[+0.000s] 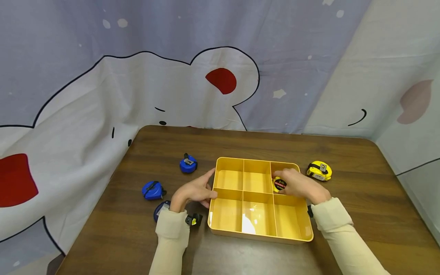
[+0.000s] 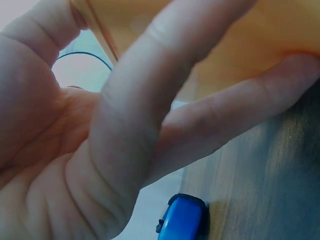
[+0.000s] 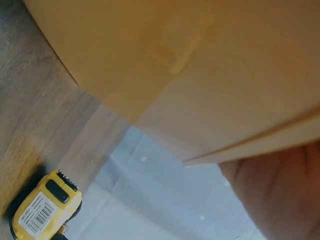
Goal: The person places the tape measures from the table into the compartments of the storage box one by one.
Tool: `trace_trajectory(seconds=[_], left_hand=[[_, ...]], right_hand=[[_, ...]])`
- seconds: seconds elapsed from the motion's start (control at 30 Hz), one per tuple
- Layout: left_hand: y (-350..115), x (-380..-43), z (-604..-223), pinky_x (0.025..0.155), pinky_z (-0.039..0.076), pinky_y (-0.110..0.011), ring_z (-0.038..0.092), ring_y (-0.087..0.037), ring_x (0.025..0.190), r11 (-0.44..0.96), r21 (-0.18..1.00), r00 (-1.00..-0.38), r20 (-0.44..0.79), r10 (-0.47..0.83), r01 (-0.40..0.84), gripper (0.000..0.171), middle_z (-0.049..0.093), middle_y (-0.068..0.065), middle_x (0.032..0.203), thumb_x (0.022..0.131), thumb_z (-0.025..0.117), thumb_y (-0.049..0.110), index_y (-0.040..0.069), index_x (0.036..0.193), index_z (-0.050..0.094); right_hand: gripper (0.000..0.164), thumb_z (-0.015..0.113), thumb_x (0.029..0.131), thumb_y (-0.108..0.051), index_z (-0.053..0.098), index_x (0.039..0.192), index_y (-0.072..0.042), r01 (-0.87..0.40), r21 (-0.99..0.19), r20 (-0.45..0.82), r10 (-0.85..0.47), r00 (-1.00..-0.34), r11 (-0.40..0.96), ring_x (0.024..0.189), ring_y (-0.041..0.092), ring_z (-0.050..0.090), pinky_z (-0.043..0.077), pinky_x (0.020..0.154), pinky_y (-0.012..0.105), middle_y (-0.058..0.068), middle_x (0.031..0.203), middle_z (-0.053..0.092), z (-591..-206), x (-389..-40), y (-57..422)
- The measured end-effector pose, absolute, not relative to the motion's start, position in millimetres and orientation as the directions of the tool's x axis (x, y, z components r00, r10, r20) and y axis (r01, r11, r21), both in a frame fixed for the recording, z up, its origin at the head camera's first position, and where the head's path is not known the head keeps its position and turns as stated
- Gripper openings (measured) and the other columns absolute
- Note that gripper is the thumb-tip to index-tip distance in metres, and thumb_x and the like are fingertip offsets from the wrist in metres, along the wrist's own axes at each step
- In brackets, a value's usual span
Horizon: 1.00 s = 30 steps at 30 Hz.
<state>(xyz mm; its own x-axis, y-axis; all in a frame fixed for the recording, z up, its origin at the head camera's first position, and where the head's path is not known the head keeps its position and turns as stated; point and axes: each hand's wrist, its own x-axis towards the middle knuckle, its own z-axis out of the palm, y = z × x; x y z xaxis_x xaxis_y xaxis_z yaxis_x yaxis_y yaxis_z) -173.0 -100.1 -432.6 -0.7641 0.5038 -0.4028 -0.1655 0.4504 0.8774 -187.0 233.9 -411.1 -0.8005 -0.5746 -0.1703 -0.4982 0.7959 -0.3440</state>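
Observation:
A yellow six-compartment organizer box (image 1: 258, 196) stands on the table. My left hand (image 1: 195, 191) grips its left side, thumb at the rim and fingers against the outer wall, as the left wrist view also shows. My right hand (image 1: 298, 184) reaches over the right wall into the back right compartment and holds a small yellow tape measure (image 1: 279, 184) with a dark round label there. The right wrist view shows the box's outer side (image 3: 150, 60) and part of the right hand (image 3: 280, 195); the held tape measure is hidden there.
Another yellow tape measure (image 1: 319, 170) lies right of the box. Left of it are two blue tape measures, one farther back (image 1: 188, 163) and one nearer (image 1: 152, 190). A dark blue tape measure (image 1: 160, 210) is partly hidden by the left forearm. A patterned curtain (image 1: 165, 84) hangs behind the table.

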Motion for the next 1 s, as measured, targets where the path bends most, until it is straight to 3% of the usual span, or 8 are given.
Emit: trace_trajectory(seconds=[0.2,0.73,1.0], left_hand=[[-100.1,-172.5,-432.8,0.056,0.054,-0.041,0.064,-0.024,0.059,0.465,0.874,-0.767,-0.395,0.506,-0.143,0.096,0.065,-0.014,0.076,0.078,0.062,0.003,0.018,0.149,-0.001],[-100.0,-173.1,-433.3,0.055,0.054,-0.041,0.064,-0.025,0.059,0.453,0.882,-0.768,-0.378,0.516,-0.130,0.096,0.066,-0.015,0.077,0.078,0.063,0.003,0.018,0.148,-0.001],[-99.9,-169.6,-428.6,0.055,0.055,-0.039,0.063,-0.024,0.059,0.456,0.881,-0.773,-0.378,0.510,-0.130,0.094,0.066,-0.021,0.081,0.079,0.061,-0.001,0.012,0.148,-0.002]], right_hand=[[0.038,0.074,0.074,-0.009,0.060,0.109,-0.003,-0.496,-0.354,-0.183,-0.579,-0.795,0.793,0.078,0.019,0.059,0.050,0.067,0.031,0.006,0.091,0.063,-412.4,-188.1,232.8],[0.037,0.073,0.076,-0.010,0.060,0.110,-0.004,-0.435,-0.371,-0.243,-0.538,-0.807,0.820,0.081,0.019,0.059,0.050,0.069,0.034,0.007,0.094,0.063,-411.0,-188.3,232.0],[0.029,0.070,0.078,-0.008,0.062,0.106,-0.006,-0.456,-0.365,-0.242,-0.556,-0.796,0.812,0.077,0.016,0.056,0.048,0.067,0.031,0.006,0.092,0.064,-414.5,-189.4,231.2]])
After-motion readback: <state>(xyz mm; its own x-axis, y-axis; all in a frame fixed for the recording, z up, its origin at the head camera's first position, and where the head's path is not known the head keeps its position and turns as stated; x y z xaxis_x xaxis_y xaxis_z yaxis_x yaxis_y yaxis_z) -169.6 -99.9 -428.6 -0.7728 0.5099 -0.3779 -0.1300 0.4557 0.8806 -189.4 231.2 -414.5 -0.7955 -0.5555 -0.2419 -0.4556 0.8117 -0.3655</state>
